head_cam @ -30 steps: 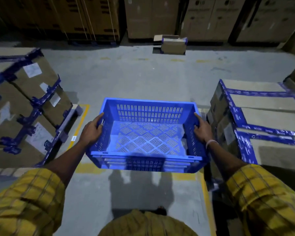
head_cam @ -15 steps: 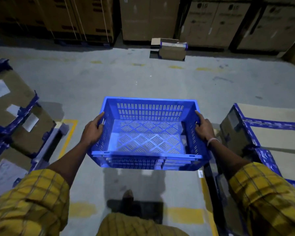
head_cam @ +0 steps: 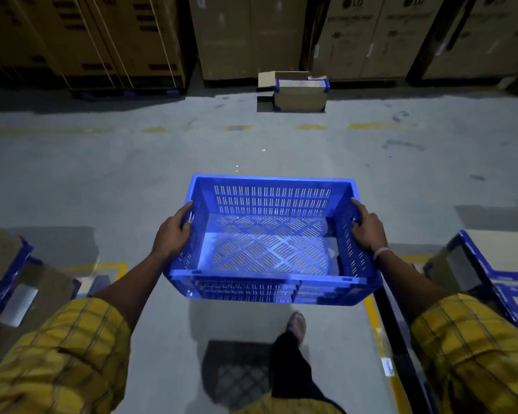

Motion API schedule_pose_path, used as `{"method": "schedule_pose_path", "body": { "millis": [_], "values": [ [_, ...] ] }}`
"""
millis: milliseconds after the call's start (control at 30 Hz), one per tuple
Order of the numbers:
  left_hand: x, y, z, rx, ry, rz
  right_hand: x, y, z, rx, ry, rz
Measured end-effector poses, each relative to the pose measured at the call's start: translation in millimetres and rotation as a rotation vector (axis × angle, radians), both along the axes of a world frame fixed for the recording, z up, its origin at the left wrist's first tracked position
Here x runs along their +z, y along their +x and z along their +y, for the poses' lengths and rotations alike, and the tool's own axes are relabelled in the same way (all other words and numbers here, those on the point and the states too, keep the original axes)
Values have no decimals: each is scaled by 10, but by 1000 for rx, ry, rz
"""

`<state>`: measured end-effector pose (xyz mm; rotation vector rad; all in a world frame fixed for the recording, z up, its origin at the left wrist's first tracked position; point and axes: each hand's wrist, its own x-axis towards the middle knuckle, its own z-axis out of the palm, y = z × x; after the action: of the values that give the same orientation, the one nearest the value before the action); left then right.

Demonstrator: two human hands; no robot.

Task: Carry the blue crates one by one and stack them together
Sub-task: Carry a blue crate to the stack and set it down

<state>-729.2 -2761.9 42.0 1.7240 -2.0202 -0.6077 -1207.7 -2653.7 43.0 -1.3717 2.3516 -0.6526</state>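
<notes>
Grey concrete floor [head_cam: 132, 174] runs wide across the warehouse, tall cartons [head_cam: 245, 34] lining the top of the frame, and we are mid-carry! Over at the lower left, taped boxes [head_cam: 15, 282] sit on a pallet, out of the walking lane. Moving in, the left hand [head_cam: 171, 234] is wrapped over the crate's left wall, fingers curled round the rim and clamped firmly on it. Centre frame, one blue crate [head_cam: 269, 237], just the one in view, is held level above the floor and out ahead of the body. It's empty, its slotted base showing, and that two-sided hold looks chosen to keep it from tipping. Just below it, one foot [head_cam: 296, 324] is planted forward on the concrete. Now the right hand [head_cam: 367, 227], mirroring its partner: gripping the right wall, thumb inside, a pale band at the wrist. One small carton [head_cam: 301, 94] lies alone at upper centre, and more taped boxes [head_cam: 491, 270] sit at the right edge. No stack of crates is visible from here, so I'd judge the destination lies out of frame.
</notes>
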Motion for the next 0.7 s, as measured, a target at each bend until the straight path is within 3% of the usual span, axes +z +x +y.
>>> {"method": "schedule_pose_path", "body": {
  "millis": [700],
  "values": [
    [-152,-1436,-4849,56,57,48,-67,-1417,-5069,43,70,30]
  ]
}}
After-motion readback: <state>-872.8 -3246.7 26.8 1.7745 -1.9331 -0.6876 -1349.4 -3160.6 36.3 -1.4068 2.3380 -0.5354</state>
